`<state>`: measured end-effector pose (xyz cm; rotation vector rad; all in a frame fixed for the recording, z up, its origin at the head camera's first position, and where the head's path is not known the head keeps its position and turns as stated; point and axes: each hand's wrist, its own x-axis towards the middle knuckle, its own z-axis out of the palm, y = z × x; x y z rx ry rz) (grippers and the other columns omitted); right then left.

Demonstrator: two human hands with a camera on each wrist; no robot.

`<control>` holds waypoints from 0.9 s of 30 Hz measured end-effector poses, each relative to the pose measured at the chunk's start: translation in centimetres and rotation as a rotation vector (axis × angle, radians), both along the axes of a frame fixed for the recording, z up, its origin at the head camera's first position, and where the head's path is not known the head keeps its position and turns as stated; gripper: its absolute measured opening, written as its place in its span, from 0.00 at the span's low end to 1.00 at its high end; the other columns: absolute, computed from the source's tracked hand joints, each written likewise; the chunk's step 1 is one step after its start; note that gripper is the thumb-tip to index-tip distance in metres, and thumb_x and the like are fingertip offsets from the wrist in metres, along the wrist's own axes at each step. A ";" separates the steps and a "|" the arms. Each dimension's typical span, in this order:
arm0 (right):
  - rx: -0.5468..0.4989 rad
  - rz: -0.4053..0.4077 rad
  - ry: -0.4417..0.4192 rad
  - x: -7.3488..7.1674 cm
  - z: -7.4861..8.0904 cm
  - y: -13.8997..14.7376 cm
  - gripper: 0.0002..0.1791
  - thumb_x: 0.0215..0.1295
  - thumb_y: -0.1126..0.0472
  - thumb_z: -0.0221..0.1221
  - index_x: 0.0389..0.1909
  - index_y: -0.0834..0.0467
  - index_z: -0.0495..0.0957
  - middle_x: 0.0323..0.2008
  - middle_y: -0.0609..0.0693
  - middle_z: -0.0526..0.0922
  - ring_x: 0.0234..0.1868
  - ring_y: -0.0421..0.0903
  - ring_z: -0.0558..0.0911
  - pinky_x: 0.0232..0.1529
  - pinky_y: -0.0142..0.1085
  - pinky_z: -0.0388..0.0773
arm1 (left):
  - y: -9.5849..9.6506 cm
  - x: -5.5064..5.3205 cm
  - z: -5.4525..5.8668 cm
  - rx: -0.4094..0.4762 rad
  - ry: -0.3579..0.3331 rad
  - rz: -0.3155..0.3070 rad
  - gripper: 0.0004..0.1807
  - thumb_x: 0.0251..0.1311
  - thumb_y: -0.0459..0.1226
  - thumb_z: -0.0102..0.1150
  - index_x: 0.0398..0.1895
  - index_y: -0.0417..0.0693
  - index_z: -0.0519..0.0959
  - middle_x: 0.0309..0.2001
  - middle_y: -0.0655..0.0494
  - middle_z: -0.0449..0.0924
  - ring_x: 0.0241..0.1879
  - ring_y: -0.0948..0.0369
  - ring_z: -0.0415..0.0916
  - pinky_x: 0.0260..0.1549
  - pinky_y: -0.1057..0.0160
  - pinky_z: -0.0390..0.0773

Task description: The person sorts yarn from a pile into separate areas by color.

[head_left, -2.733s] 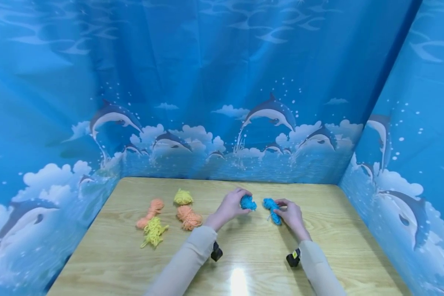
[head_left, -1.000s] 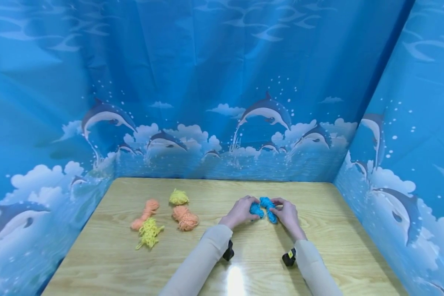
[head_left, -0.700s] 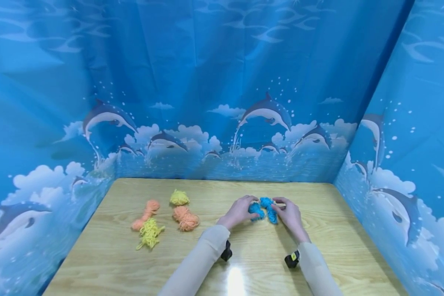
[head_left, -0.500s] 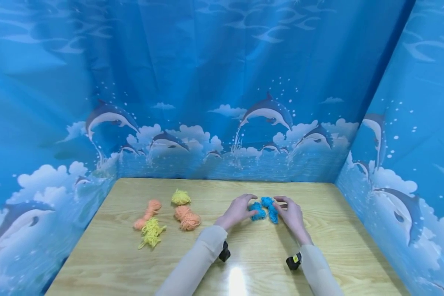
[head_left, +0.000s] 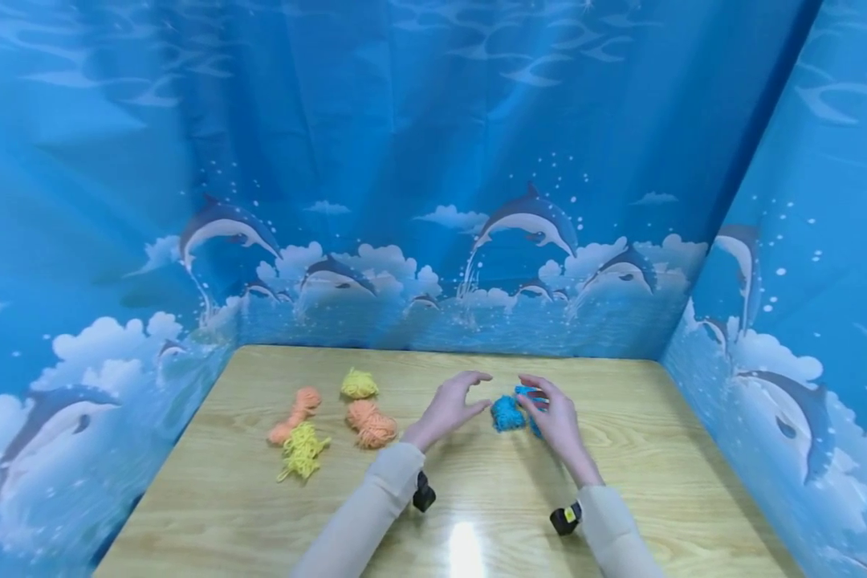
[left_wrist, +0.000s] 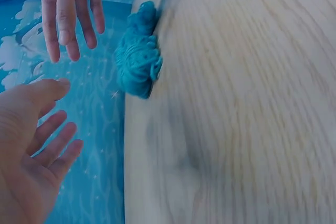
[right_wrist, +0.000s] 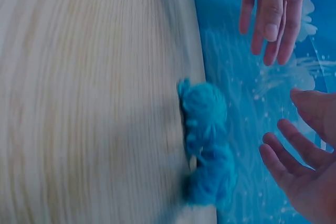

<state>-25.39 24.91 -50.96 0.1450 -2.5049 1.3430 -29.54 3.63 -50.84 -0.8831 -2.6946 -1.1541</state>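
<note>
The left hand (head_left: 448, 408) and right hand (head_left: 559, 419) gape wide, holding nothing, while the blue yarn bundles (head_left: 508, 414) lie close together on the surface (head_left: 643, 433), nearer the right one, whose low sweep could snag loose strands and drag them apart.

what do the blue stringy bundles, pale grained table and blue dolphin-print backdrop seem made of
Blue stringy bundles: probably yarn, soft and matte, showing strand loops. Pale grained table: wood or wood-look laminate, slightly glossy, showing glare. Blue dolphin-print backdrop: fabric or plastic sheet, judging by its creases.
</note>
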 end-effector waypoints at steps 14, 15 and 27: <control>-0.009 0.104 0.019 0.0 0.3 -4.4 0.21 0.66 0.66 0.67 0.60 0.61 0.80 0.56 0.58 0.83 0.52 0.61 0.84 0.51 0.48 0.85 | -4.2 -0.3 1.1 0.101 0.043 0.055 0.24 0.67 0.35 0.65 0.65 0.43 0.75 0.62 0.50 0.79 0.59 0.52 0.78 0.56 0.55 0.82; -0.009 0.106 0.019 0.0 0.3 -4.7 0.21 0.66 0.66 0.67 0.59 0.60 0.80 0.56 0.58 0.84 0.52 0.60 0.84 0.51 0.47 0.85 | -4.5 -0.3 1.2 0.101 0.046 0.062 0.24 0.66 0.34 0.65 0.65 0.43 0.75 0.62 0.49 0.79 0.59 0.51 0.78 0.56 0.55 0.82; -0.008 0.160 0.023 -0.2 0.0 -7.6 0.22 0.65 0.66 0.67 0.60 0.58 0.79 0.57 0.56 0.83 0.52 0.61 0.84 0.50 0.52 0.84 | -7.6 -0.3 1.0 0.133 0.034 0.152 0.24 0.66 0.34 0.66 0.65 0.47 0.76 0.62 0.51 0.79 0.59 0.52 0.78 0.57 0.54 0.81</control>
